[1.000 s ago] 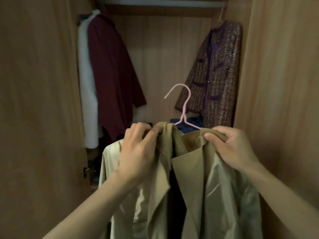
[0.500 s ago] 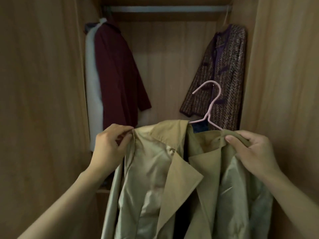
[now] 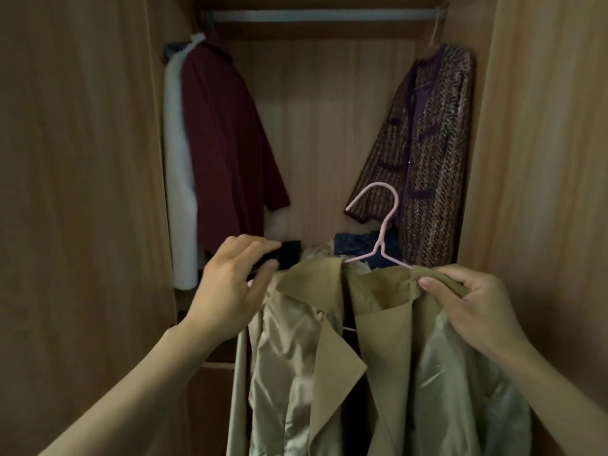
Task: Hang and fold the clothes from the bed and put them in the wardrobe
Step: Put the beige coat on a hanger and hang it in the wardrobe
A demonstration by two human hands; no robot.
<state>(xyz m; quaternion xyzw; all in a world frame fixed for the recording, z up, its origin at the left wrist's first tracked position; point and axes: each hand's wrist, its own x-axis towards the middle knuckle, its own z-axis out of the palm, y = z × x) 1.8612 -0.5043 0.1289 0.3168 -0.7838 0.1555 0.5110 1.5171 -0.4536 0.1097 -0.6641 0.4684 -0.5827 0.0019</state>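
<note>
A person stood at an open wardrobe point(image 3: 543, 159), both bare forearms raised toward its interior. The right hand point(image 3: 473, 311) was clamped on the right shoulder of a khaki trench coat point(image 3: 332, 363), thumb on top and fingers curled under the fabric. The left hand point(image 3: 230, 284) hovered at the coat's left shoulder with its fingers loosely spread and holding nothing, the thumb tip just beside the cloth; whether it touched could not be told. The coat hung on a pink wire hanger point(image 3: 381, 235), whose hook rose free above the collar and pointed left, well below the pale rail point(image 3: 322, 15) at the top edge of the wardrobe. The coat fell open at the front, lapels turned out and a shiny lining showing on both sides, its hem dropping past the lower edge of the view. On the rail, a maroon coat point(image 3: 223, 143) hung against the left wall with a white garment point(image 3: 176, 192) behind it, and a patterned tweed jacket point(image 3: 431, 153) hung against the right wall. Between them the middle of the rail stood bare. Blue folded fabric point(image 3: 355, 248) and a small black item point(image 3: 289, 255) lay low at the back, just behind the coat's collar.
</note>
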